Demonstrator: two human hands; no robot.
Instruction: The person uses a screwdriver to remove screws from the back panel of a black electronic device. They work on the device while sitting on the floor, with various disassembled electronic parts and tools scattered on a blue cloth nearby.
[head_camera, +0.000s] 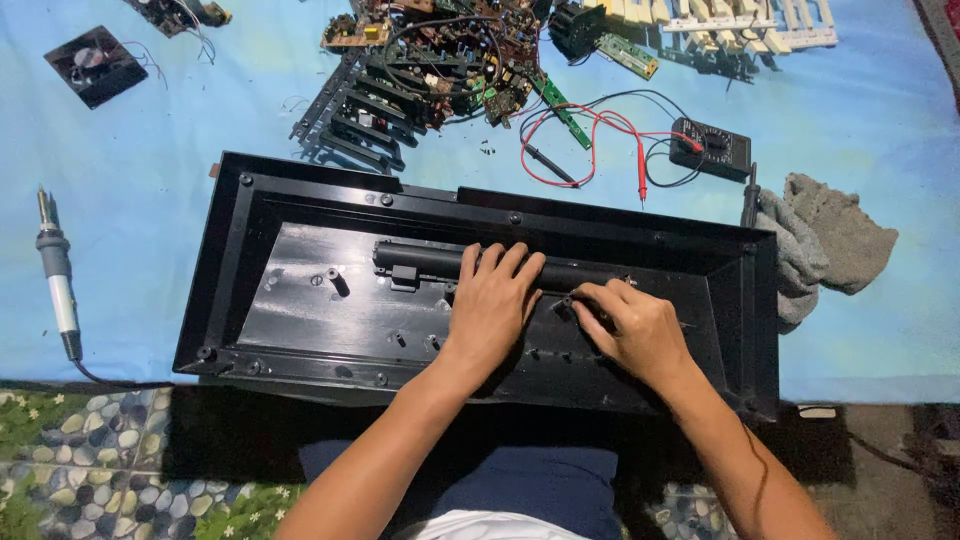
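A large black plastic casing (240, 260) lies open side up on a blue sheet in front of me. Inside it a long black tube-shaped part (420, 262) runs left to right. My left hand (492, 305) lies flat over the tube's middle, fingers spread and pressing down. My right hand (630, 325) sits just to the right, its fingertips pinched on a small black part (566, 301) near the tube's right end. What the fingers pinch is too small to make out.
A soldering iron (57, 280) lies left of the casing. Behind it are circuit boards with wires (440, 50), black key strips (350, 115), white keys (740, 25), a multimeter (712, 148) with red and black leads, a small fan (95, 65). A grey rag (830, 235) lies at right.
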